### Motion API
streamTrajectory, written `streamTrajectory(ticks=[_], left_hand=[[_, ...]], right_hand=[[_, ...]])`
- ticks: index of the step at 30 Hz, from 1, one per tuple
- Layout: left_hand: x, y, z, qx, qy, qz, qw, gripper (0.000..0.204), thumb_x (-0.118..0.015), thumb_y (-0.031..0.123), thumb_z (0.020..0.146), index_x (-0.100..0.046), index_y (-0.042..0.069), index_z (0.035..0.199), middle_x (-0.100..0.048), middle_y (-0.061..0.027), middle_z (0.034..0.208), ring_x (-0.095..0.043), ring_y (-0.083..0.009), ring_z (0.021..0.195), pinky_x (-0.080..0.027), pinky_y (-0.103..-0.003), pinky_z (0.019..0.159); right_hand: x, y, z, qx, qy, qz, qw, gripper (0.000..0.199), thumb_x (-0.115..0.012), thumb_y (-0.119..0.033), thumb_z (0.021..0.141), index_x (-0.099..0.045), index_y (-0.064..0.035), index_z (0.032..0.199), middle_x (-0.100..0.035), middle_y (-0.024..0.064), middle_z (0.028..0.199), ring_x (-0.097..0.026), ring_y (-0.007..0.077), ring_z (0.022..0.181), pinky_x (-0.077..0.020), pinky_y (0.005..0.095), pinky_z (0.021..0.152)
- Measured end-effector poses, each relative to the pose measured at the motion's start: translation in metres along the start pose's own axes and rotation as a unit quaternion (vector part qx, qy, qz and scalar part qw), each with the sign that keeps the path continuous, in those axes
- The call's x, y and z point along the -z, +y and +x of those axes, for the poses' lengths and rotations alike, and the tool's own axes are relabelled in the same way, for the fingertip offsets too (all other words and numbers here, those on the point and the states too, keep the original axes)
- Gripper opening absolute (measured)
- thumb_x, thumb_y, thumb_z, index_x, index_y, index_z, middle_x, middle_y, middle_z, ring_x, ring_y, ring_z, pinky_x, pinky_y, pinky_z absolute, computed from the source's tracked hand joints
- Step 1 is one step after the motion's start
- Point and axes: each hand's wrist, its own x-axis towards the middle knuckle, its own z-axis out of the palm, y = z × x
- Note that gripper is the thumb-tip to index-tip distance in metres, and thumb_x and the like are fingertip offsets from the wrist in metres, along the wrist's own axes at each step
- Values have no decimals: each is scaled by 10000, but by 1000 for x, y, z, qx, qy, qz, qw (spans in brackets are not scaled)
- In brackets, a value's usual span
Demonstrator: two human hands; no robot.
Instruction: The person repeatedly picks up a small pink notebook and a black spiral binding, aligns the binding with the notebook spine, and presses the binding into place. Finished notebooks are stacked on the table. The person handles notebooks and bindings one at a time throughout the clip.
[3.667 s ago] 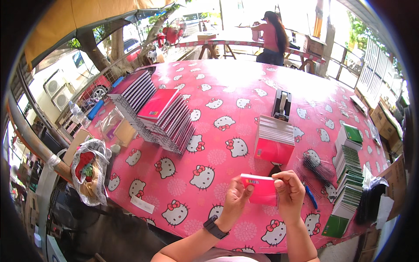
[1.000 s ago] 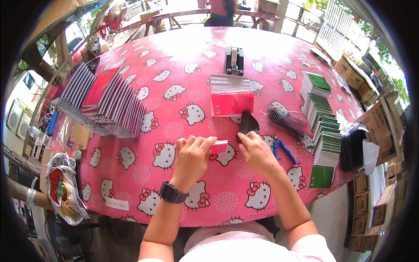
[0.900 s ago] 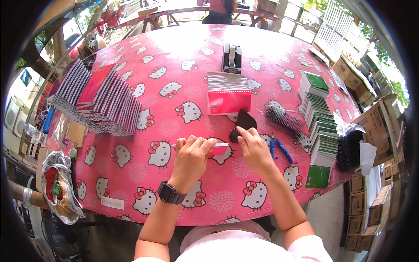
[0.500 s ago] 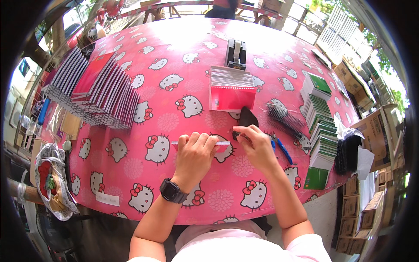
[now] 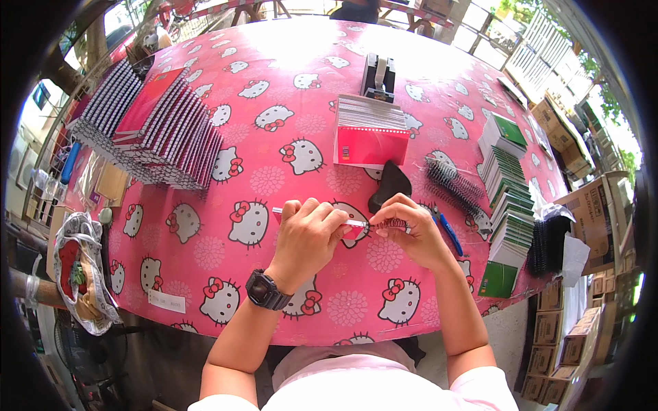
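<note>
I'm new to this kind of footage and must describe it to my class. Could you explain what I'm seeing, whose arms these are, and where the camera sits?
There's no machine here: these are a person's bare arms. The view looks down from the left of two fisheye cameras worn on their head, so straight edges bend near the rim.

The left hand holds a small pink-covered pad; the right hand pinches a dark coil beside its end.

On the pink tabletop, coil-bound notebooks are stacked at left, a red-covered stack stands beyond the hands, and green-covered booklets line the right. Between lie loose black coils and a blue-handled tool.
</note>
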Motion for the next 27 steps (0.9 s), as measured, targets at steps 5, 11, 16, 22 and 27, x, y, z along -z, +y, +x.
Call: streamTrajectory(ticks=[5, 11, 16, 22, 27], left_hand=[[-1, 9, -2, -3, -6, -27, 1000, 110, -664, 227, 816, -618, 151, 880, -610, 31, 791, -546, -155, 780, -325, -332, 773], [-1, 26, 2, 31, 13, -51, 998, 167, -699, 214, 786, -626, 166, 928, -631, 39, 853, -552, -154, 833, -323, -354, 787], [-3, 29, -1, 9, -22, -88, 996, 174, -694, 253, 798, -628, 183, 943, -635, 53, 875, -557, -152, 865, -308, -365, 818], [-3, 24, -3, -1, -45, -71, 996, 176, -632, 345, 846, -625, 181, 908, -637, 54, 868, -562, -138, 870, -298, -361, 843], [-1, 23, -2, -3, -82, -116, 990, 218, -617, 377, 856, -632, 168, 913, -639, 42, 915, -569, -149, 927, -281, -405, 898]], right_hand=[[16, -8, -9, -68, -93, -39, 993, 216, -650, 51, 795, -649, -31, 995, -578, 61, 906, -594, 127, 766, -497, 273, 663], [8, -18, -19, 23, -25, -99, 994, 292, -634, -17, 843, -583, -44, 1128, -605, 63, 791, -600, 146, 721, -489, 270, 668], [13, -11, -21, -113, -93, -4, 989, 310, -622, -80, 884, -547, -63, 1184, -624, 56, 754, -603, 147, 704, -490, 254, 671], [41, 31, 19, -14, 27, -309, 950, 650, -769, -324, 726, -497, -92, 1269, -406, 214, 1378, -370, 360, 1271, -348, 456, 1043], [37, 41, 27, -86, -83, -355, 927, 752, -824, -364, 587, -530, -150, 1246, -356, 210, 1405, -343, 415, 1267, -349, 471, 1049]])
